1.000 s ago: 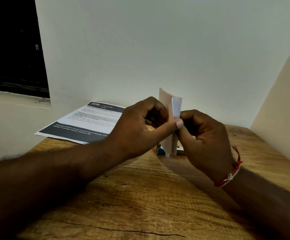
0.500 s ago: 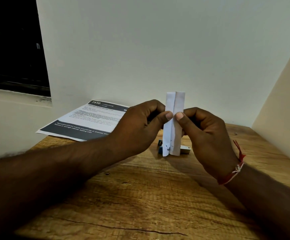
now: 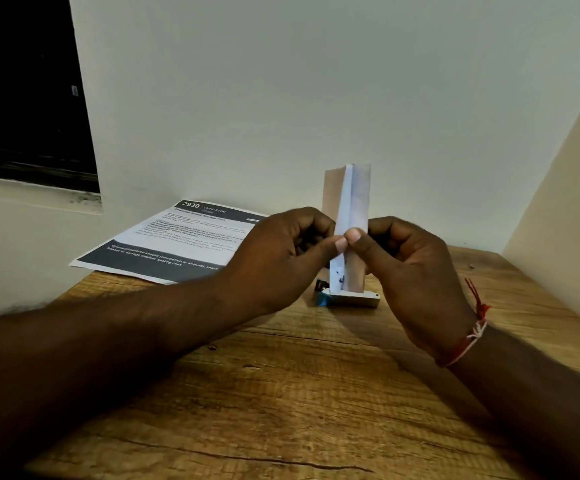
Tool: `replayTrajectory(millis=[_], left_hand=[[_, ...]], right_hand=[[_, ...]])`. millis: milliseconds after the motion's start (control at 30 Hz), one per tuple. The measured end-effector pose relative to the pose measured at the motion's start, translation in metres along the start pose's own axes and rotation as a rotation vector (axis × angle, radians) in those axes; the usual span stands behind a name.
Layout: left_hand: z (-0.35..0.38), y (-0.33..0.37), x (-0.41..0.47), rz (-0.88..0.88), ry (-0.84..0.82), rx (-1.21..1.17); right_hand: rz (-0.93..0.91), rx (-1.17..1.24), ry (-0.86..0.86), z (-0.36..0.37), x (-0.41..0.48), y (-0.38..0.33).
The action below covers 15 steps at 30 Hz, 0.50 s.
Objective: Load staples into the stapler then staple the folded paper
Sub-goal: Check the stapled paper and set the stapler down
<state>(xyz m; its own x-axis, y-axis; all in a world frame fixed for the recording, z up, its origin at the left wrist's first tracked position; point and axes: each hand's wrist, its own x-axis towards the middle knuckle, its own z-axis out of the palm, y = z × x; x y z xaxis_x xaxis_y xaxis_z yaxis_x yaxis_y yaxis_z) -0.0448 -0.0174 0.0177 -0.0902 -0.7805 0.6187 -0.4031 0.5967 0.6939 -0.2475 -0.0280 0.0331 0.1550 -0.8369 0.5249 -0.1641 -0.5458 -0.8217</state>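
Both hands hold the folded paper point(image 3: 352, 199) upright above the middle of the table point(image 3: 281, 393), the left hand point(image 3: 281, 251) and right hand point(image 3: 409, 271) each pinching it between thumb and curled fingers. The stapler point(image 3: 354, 297) lies on the table just beyond it, in no hand, so this looks like readying the paper; whether staples are loaded cannot be told. Next, one hand must let go and fetch the stapler while the other keeps the layers pressed together.

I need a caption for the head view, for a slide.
Left hand and right hand pinch the folded paper upright over the wooden table; the stapler lies behind, a printed sheet at left.
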Motion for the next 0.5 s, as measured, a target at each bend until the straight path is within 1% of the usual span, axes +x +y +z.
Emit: replayTrajectory(millis=[133, 267, 333, 500], left_hand=[[-0.0039, -0.002, 0.0029, -0.059, 0.041, -0.079], [-0.002, -0.0036, 0.0037, -0.109, 0.023, -0.158], [-0.0019, -0.0038, 0.0047, -0.14, 0.017, -0.175], [-0.0043, -0.0019, 0.0063, -0.212, 0.004, -0.308]], right_hand=[[0.082, 0.002, -0.055, 0.0005, 0.0012, 0.0018], [0.097, 0.054, -0.056, -0.0016, 0.0028, 0.0044], [0.119, 0.117, -0.054, -0.0021, 0.0041, 0.0056], [0.177, 0.289, -0.097, -0.0018, 0.0037, 0.0038]])
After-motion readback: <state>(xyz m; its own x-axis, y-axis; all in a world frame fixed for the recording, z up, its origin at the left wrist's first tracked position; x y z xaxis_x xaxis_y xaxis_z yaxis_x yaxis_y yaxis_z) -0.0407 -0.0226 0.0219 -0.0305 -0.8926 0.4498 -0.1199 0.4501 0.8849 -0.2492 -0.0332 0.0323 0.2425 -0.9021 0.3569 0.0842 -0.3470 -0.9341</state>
